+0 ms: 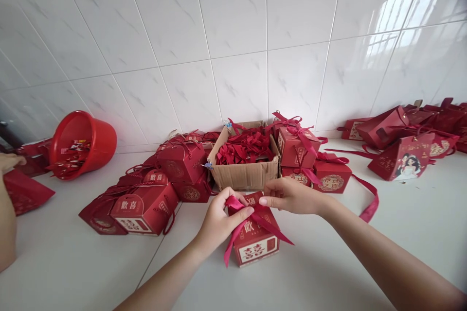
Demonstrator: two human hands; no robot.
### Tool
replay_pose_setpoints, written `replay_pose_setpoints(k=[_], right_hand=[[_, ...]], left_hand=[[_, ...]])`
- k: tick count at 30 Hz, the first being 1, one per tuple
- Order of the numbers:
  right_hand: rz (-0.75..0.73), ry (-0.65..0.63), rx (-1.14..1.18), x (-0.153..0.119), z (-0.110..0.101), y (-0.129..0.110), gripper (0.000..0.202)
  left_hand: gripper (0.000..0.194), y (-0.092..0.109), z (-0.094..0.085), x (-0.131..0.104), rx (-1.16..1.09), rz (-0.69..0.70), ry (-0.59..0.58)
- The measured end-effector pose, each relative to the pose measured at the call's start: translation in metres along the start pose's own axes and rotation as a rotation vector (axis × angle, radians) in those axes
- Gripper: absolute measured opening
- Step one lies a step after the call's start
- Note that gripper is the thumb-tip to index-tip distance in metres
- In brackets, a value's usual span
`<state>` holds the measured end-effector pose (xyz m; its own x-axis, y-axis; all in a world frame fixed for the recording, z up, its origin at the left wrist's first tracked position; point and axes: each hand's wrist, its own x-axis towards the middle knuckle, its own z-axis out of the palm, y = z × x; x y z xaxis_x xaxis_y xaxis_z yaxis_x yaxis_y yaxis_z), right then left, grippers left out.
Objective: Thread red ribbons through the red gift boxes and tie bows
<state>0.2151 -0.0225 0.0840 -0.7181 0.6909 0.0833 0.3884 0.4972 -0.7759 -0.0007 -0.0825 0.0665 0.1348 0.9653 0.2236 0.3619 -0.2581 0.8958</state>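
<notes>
One red box (257, 253), topped with magenta ribbon (276, 232), sits at lower centre of the frame, its long axis seemingly running up and down. Just over its left edge, the nearer left hand (226, 216) pinches the ribbon between thumb and fingers; the right hand (295, 196) curls at its upper right, its grip unclear.

White tiled wall (237, 14) above a pale table (317, 272)
Glossy, grey-streaked tiles (299, 0) fill the upper half, divided by pale grout lines (266, 9); at upper right they show a barred window's bright reflection (396, 7). A thin seam (156, 250) crosses the table, lower left.
</notes>
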Motion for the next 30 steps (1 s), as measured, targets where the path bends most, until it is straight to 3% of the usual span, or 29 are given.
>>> replay_pose_setpoints(k=[10,13,22,30], right_hand=[[-0.020,-0.089,0.114,0.0017,-0.0042,0.0039,0.041],[-0.010,-0.092,0.076,0.0015,-0.0058,0.0058,0.040],[-0.072,-0.043,-0.210,-0.0050,-0.0094,-0.0024,0.035],[-0.055,-0.075,-0.274,-0.0069,-0.0107,-0.0040,0.035]], left_hand=[[0.023,0.0028,0.0077,-0.0026,-0.070,-0.018,0.091],[0.019,0.0022,0.0086,-0.0021,-0.036,-0.003,0.054],[0.047,-0.0005,0.0046,-0.0003,-0.036,0.042,-0.057],[0.046,-0.0042,0.0006,0.0003,0.033,0.037,-0.081]])
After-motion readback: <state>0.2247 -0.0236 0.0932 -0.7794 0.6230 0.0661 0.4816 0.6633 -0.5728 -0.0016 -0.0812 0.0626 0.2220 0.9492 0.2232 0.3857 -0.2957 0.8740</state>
